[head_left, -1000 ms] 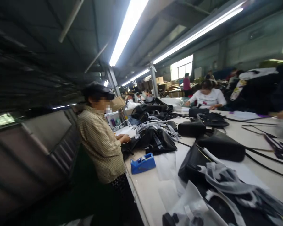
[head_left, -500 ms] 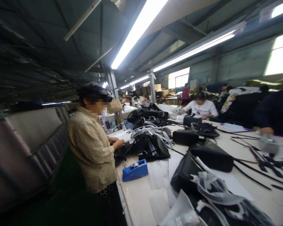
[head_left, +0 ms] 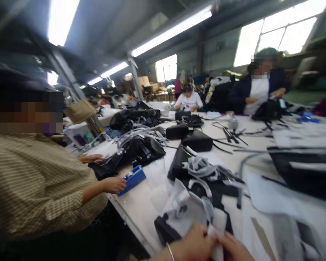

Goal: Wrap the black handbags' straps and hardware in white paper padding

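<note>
At the bottom edge, my left hand [head_left: 194,242], with a thin bracelet at the wrist, has its fingers bent around a white wrapping strip [head_left: 219,223]. My right hand [head_left: 235,248] is pinched on the same strip from the other side, partly cut off by the frame. Just beyond them lies a black bag [head_left: 165,229] with pale translucent wrapping sheet [head_left: 188,208] over it. Some motion blur hides the fingertips. Farther up, another black bag [head_left: 178,163] has its strap bound in whitish wrap [head_left: 202,166].
A co-worker in a checked shirt [head_left: 24,174] stands left, one hand at a blue tape dispenser [head_left: 134,180]. Piled black bags [head_left: 141,148] cover the table's left side. At right lie a large black piece [head_left: 301,174] and white sheets [head_left: 271,194]. Other people work across the table.
My view has swung right and down, bringing both my hands into sight. The co-worker at left now appears closer, with a hand at the tape dispenser.
</note>
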Demonstrator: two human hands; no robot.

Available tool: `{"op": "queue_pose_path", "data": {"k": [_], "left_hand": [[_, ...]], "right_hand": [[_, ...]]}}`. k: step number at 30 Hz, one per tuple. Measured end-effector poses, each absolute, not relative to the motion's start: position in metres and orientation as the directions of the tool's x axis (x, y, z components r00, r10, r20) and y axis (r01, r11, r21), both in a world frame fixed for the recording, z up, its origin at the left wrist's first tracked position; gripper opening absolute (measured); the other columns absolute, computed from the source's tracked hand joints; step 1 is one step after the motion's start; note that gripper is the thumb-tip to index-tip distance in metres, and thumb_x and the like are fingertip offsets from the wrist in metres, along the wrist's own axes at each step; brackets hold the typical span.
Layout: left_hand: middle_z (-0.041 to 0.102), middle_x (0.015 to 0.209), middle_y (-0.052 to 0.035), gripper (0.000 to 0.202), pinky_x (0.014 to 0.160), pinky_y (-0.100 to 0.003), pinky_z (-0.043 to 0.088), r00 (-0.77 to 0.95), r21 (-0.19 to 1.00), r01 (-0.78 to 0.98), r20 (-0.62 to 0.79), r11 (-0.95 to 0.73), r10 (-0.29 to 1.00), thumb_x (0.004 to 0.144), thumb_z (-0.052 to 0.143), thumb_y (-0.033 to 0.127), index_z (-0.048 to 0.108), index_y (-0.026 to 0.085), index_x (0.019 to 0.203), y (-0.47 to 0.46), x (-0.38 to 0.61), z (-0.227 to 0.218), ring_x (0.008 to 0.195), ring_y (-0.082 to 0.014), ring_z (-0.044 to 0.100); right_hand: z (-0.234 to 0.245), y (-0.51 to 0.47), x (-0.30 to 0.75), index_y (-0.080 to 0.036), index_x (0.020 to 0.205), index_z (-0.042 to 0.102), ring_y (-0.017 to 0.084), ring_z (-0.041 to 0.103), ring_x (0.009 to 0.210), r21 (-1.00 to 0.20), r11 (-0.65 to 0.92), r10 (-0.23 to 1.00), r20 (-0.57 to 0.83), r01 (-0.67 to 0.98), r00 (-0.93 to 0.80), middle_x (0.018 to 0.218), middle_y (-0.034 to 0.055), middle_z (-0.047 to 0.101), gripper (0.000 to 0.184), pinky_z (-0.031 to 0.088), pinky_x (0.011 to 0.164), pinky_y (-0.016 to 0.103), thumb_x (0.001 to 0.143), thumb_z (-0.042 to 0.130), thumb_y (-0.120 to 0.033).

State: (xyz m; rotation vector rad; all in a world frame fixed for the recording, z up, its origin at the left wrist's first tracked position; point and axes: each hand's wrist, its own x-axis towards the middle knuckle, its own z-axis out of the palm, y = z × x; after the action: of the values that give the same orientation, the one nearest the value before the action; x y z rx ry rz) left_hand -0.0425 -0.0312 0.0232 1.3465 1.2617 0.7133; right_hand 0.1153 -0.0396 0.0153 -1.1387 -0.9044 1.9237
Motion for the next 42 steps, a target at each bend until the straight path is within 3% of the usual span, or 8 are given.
{"op": "queue_pose_path", "data": {"k": [3,6,18,24,28,31,36,42], "left_hand": [[0.07,0.086,-0.0101,0.045,0.064,-0.031,0.047,0.235,0.928,0.204,-0.356,0.312,0.904,0.084,0.06,0.055,0.072,0.012,0.093,-0.041,-0.021,-0.006,0.073,-0.0196,0.059],[0.07,0.089,-0.0103,0.045,0.06,-0.03,0.044,0.235,0.912,0.135,-0.409,0.387,0.882,0.082,0.062,0.056,0.071,0.015,0.099,-0.033,-0.017,-0.021,0.07,-0.0181,0.057],[0.063,0.073,-0.003,0.037,0.056,-0.024,0.039,0.309,0.867,0.129,-0.497,0.482,0.811,0.074,0.07,0.044,0.07,0.011,0.089,-0.024,-0.018,-0.012,0.061,-0.0121,0.05],[0.072,0.089,-0.008,0.028,0.069,-0.028,0.046,0.333,0.876,0.471,-0.288,0.106,0.898,0.082,0.059,0.03,0.072,0.014,0.101,-0.025,-0.019,0.012,0.077,-0.0195,0.061],[0.072,0.098,-0.0103,0.034,0.085,-0.033,0.048,0.213,0.709,0.7,-0.092,-0.086,0.973,0.086,0.059,0.035,0.068,0.016,0.113,-0.019,-0.061,0.038,0.088,-0.0236,0.065],[0.067,0.112,-0.0152,0.038,0.099,-0.036,0.043,-0.036,0.536,0.843,0.115,-0.031,0.993,0.089,0.057,0.038,0.064,0.013,0.117,-0.004,-0.102,0.042,0.108,-0.027,0.06],[0.069,0.106,-0.0176,0.054,0.089,-0.035,0.047,-0.105,0.485,0.849,-0.236,0.211,0.966,0.08,0.065,0.049,0.062,0.009,0.116,0.027,-0.127,0.015,0.1,-0.0291,0.064],[0.073,0.092,-0.0102,0.051,0.063,-0.027,0.048,0.048,0.749,0.553,-0.467,0.366,0.883,0.084,0.053,0.06,0.066,0.014,0.1,0.037,-0.137,0.008,0.077,-0.0215,0.066]], "right_hand": [[-0.001,-0.036,0.115,-0.014,0.082,0.07,0.031,0.067,0.095,-0.711,-0.559,0.829,-0.465,-0.427,-0.311,0.088,0.0126,0.073,0.041,0.053,0.089,0.043,0.056,0.083,-0.041],[-0.007,-0.029,0.113,-0.014,0.079,0.067,0.026,0.067,0.085,-0.636,-0.553,0.827,-0.497,-0.538,-0.262,0.078,0.0068,0.072,0.036,0.054,0.08,0.037,0.053,0.085,-0.03],[-0.008,-0.021,0.104,-0.011,0.076,0.067,0.017,0.062,0.058,-0.54,-0.673,0.725,-0.617,-0.506,-0.306,0.069,0.0064,0.071,0.031,0.051,0.059,0.029,0.051,0.081,-0.022],[-0.008,-0.016,0.109,-0.011,0.081,0.068,0.019,0.063,0.063,-0.66,-0.625,0.774,-0.594,-0.418,-0.219,0.072,0.0065,0.071,0.034,0.051,0.061,0.03,0.057,0.082,-0.031],[-0.013,-0.017,0.144,-0.014,0.097,0.069,0.025,0.065,0.091,-0.837,-0.512,0.859,-0.498,-0.192,-0.12,0.1,0.0099,0.073,0.049,0.051,0.077,0.033,0.063,0.08,-0.048],[-0.022,-0.02,0.163,-0.015,0.105,0.067,0.029,0.06,0.108,-0.859,-0.51,0.858,-0.511,-0.037,0.055,0.113,0.0125,0.069,0.057,0.049,0.08,0.035,0.066,0.075,-0.055],[-0.03,-0.01,0.14,-0.016,0.11,0.065,0.029,0.063,0.104,-0.865,-0.484,0.875,-0.481,-0.129,-0.056,0.11,0.0113,0.071,0.055,0.051,0.077,0.035,0.066,0.077,-0.046],[-0.031,0.005,0.12,-0.015,0.101,0.066,0.026,0.067,0.09,-0.787,-0.528,0.848,-0.469,-0.321,-0.245,0.093,0.0077,0.073,0.045,0.053,0.082,0.035,0.06,0.078,-0.028]]}}
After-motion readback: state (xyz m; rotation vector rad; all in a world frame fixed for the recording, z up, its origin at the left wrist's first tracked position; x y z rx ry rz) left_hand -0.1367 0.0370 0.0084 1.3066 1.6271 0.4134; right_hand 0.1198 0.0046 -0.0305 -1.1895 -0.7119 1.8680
